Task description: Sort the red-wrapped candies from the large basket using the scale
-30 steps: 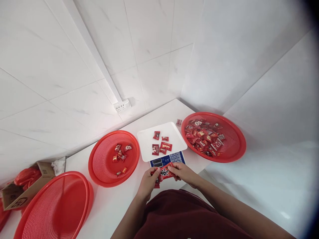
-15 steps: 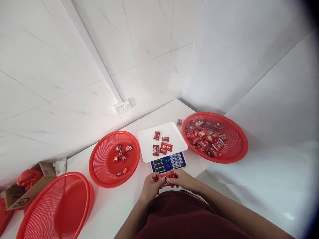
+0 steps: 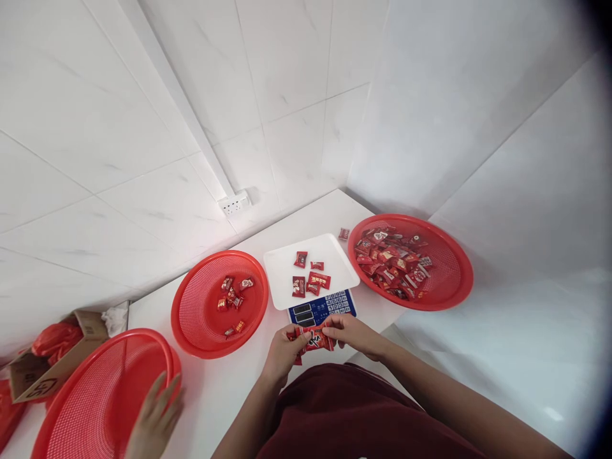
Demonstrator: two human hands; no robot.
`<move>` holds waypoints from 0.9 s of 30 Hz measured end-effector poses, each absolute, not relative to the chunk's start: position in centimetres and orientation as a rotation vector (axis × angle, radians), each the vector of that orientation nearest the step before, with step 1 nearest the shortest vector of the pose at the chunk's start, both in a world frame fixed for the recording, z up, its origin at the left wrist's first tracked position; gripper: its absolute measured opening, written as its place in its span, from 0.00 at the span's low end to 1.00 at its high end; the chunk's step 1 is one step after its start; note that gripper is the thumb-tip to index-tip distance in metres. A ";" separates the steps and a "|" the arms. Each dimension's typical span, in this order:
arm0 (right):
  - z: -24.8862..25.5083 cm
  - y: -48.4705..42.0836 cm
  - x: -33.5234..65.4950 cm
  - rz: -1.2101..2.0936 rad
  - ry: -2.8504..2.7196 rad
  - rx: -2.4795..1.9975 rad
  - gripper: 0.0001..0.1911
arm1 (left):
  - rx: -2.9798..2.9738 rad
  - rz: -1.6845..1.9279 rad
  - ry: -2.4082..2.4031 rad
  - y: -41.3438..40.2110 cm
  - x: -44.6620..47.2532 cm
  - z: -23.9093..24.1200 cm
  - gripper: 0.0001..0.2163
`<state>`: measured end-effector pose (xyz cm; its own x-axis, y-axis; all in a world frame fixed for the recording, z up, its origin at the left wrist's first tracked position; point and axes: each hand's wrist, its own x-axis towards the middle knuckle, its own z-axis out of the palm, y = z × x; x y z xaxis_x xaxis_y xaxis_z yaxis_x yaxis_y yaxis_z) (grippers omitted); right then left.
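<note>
The person's left hand and right hand are pinching opposite ends of a glossy red rectangular packet, holding it near a blue keypad panel. Another person's hand is overlapping a round red mesh basket.

bright, soft light leaves a faint shadow beside the socket, with right corners blackened.

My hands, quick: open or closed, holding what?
Left hand: closed, holding a red packet's left side.
Right hand: closed, holding the same packet's right side.
</note>
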<state>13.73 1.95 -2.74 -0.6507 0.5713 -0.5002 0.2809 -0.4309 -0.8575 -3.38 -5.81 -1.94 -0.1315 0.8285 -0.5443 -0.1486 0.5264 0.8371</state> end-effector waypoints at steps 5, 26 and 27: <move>-3.5 2.2 13.5 2.119 -1.521 -1.259 0.16 | 0.484 1.028 1.493 -5.7 -3.2 -2.4 0.18; -5.9 5.3 13.7 2.103 -1.430 -1.525 0.19 | 0.162 1.159 1.389 -8.1 -4.7 -4.0 0.16; -6.2 4.7 14.0 2.140 -1.465 -1.516 0.19 | 0.184 1.142 1.384 -8.3 -4.7 -4.0 0.18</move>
